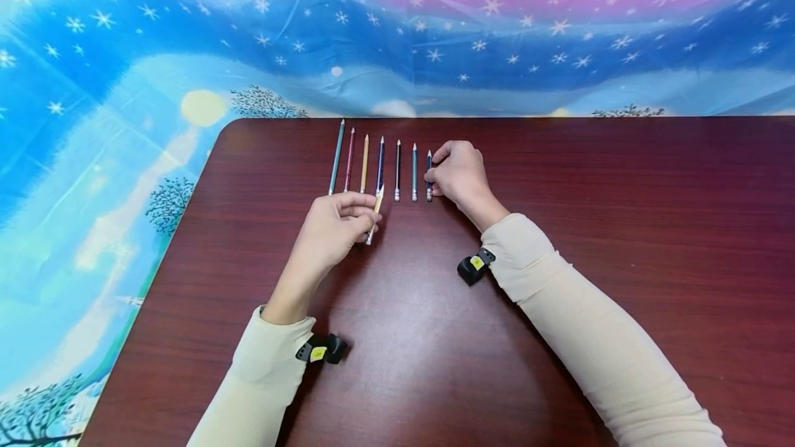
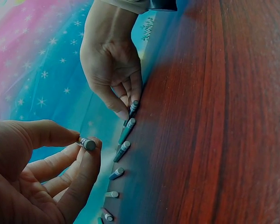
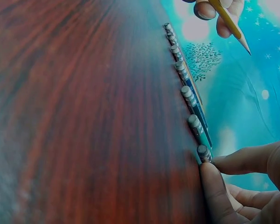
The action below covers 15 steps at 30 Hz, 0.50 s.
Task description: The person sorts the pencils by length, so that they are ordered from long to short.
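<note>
Between thumb and fingers my left hand (image 1: 338, 226) pinches a short yellow pencil (image 1: 375, 216), raised off the table with its tip pointing away. In the right wrist view that yellow pencil (image 3: 228, 21) shows its sharpened point. My right hand (image 1: 461, 172) pinches a dark pencil (image 1: 429, 174) lying at the right end of a row. Leftward in the row come a teal pencil (image 1: 415, 171), a black one (image 1: 398, 170), a dark blue one (image 1: 381, 161), a yellow-orange one (image 1: 364, 163), a pink-red one (image 1: 350, 157) and a long teal one (image 1: 337, 157). Their tips face the far edge.
The row lies near the far edge of the dark red wooden table (image 1: 590, 226). Behind it and to the left hangs a blue and pink snowflake-printed cloth (image 1: 435, 40). Each wrist wears a small black camera, one at the left cuff (image 1: 335, 349) and one at the right cuff (image 1: 472, 267).
</note>
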Tool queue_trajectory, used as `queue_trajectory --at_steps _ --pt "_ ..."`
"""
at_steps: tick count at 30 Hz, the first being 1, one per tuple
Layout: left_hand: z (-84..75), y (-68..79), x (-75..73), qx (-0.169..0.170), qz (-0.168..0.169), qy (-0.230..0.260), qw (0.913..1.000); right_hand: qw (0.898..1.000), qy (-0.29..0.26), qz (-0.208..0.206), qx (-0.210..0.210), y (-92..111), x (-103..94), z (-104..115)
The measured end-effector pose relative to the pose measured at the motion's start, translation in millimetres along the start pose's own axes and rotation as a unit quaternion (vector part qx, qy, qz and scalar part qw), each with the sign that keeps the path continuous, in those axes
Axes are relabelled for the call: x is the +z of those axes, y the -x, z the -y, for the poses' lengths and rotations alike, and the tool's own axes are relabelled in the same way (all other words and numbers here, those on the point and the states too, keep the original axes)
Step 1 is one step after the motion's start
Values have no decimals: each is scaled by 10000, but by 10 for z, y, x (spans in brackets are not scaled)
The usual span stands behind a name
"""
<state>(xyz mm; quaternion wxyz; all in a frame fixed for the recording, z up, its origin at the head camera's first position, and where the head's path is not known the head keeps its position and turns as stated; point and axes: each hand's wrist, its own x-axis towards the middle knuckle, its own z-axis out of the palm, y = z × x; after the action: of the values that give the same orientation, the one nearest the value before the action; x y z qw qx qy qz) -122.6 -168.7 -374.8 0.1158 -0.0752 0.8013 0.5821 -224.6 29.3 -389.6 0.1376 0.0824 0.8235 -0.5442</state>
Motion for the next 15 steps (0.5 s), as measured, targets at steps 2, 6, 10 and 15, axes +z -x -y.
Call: queue_trajectory --at_steps 2,6,10,15 --pt "-5 4 3 -9 5 -6 10000 10000 16 10 -1 2 -4 -2" --pt "-5 5 6 -30 -6 -19 10000 10000 -51 67 14 -3 -16 -10" --pt "6 -6 1 -23 -6 -31 10000 9999 -108 110 28 -4 -25 -13" --pt "2 -10 -4 -17 -7 -20 10000 9997 -175 138 31 -2 -34 -22"
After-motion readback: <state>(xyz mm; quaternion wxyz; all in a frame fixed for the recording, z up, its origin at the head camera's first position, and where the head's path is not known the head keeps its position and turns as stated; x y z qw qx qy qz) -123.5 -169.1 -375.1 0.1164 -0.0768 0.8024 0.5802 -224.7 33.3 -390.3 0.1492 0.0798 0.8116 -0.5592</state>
